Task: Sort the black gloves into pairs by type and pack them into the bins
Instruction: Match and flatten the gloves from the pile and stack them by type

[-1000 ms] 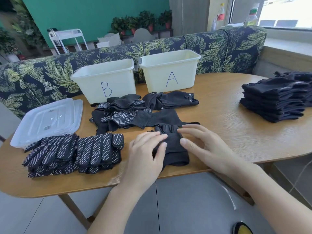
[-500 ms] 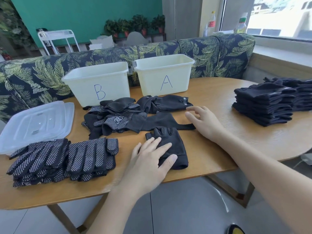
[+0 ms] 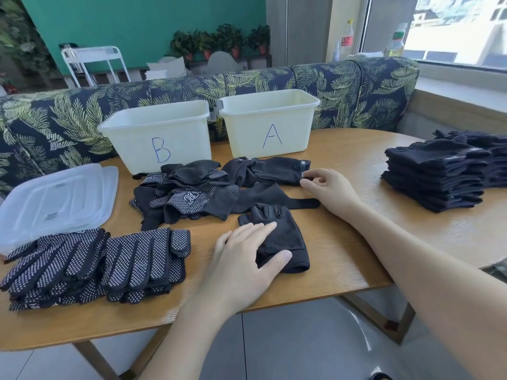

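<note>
1. Fingers (image 3: 308, 184) of the right hand (image 3: 330, 189) curl and pinch the cuff of a plain black glove (image 3: 277, 171), which lies on the counter (image 3: 343, 237) just in front of bin A (image 3: 270, 123).
2. Left hand (image 3: 244, 266) lies flat, fingers straight and spread, pressing on a fingerless mesh glove (image 3: 285, 237) near the counter's 6 o'clock edge.
3. At 12 o'clock from that mesh glove sits a loose heap of mixed gloves (image 3: 186, 197), some white-dotted, some plain.
4. At 9 o'clock from the left hand, dotted gloves (image 3: 96, 263) lie in two flat stacks, touching each other.
5. Bin B (image 3: 157, 135) stands at 9 o'clock of bin A, their rims almost touching.
6. Clear lids (image 3: 55, 198) lie at the counter's 9 o'clock side.
7. Folded black gloves (image 3: 436, 174) are stacked at 3 o'clock, well apart from the hands.
</note>
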### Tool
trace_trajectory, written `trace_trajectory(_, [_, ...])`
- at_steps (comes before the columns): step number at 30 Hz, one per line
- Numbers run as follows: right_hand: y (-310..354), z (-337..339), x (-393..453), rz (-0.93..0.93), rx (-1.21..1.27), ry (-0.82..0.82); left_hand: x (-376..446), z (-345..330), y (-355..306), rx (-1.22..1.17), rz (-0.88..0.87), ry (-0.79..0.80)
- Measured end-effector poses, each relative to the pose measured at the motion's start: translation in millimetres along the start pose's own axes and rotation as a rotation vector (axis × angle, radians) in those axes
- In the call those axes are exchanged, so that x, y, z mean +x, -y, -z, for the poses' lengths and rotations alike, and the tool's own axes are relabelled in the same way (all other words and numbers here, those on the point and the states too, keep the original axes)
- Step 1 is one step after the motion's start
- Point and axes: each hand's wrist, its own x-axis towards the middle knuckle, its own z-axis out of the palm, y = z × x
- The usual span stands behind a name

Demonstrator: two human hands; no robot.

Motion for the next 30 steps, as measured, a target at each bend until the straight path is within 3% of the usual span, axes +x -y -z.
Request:
trace_trajectory(13, [3.9,5.4,-25.2,0.157,0.124,-0.177,-2.5,-5.2,1.3,-0.093,-0.063,-0.189])
trace_trajectory(22, [1.2,-5.9,-8.0,0.277,-0.075,-0.186,0.5,-7.6,4.5,-0.112,-0.09,-0.278])
trace_trajectory(26, [-0.1,-7.5,-2.8,0.253,-0.109,-0.197,0.1,-7.5,4.6,-0.115,-0.093,-0.275])
trace_trajectory(30, [2.5,-0.6,-4.1,0.159,0.023,-0.294,1.3,-6.4,5.2,-0.154,-0.081,-0.315])
